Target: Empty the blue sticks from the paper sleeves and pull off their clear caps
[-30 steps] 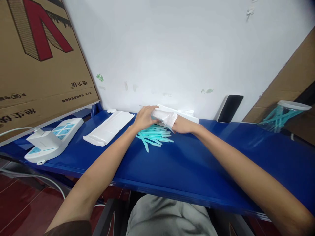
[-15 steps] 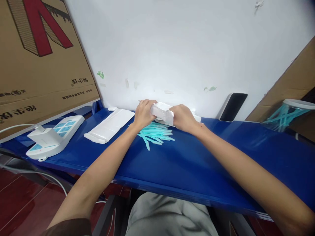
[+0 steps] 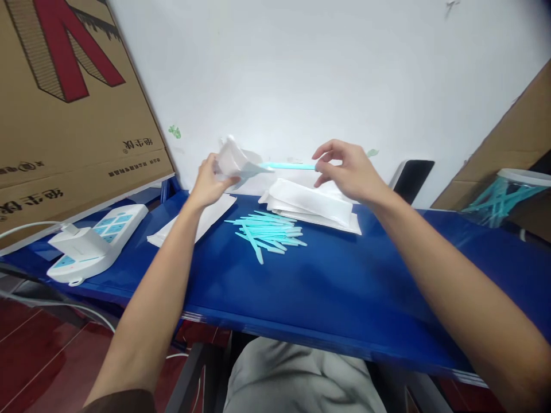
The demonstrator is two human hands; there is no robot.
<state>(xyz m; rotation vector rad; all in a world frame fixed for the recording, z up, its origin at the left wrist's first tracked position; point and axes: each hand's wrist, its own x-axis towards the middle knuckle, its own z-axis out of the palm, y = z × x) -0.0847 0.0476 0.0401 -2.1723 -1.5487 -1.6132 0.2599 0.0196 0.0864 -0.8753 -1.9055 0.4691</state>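
In the head view my left hand is closed on a crumpled white packet, held above the table with its mouth spread toward the right. My right hand pinches one end of a slim turquoise stick. The stick lies level, and its other end is at the packet's mouth; how far it reaches inside is hidden. Below, a loose pile of similar turquoise sticks rests on the blue table. Several flat white packets lie stacked behind the pile. Another white packet is partly behind my left forearm.
A white power strip with a plugged-in charger sits at the left. A dark-screened phone leans on the wall at the right. Beyond it is a clear tub of turquoise sticks. A big cardboard box stands far left.
My hands have moved apart, the left going left and up with the white packet. My right hand has risen and now holds a turquoise stick. The stacked packets are uncovered.
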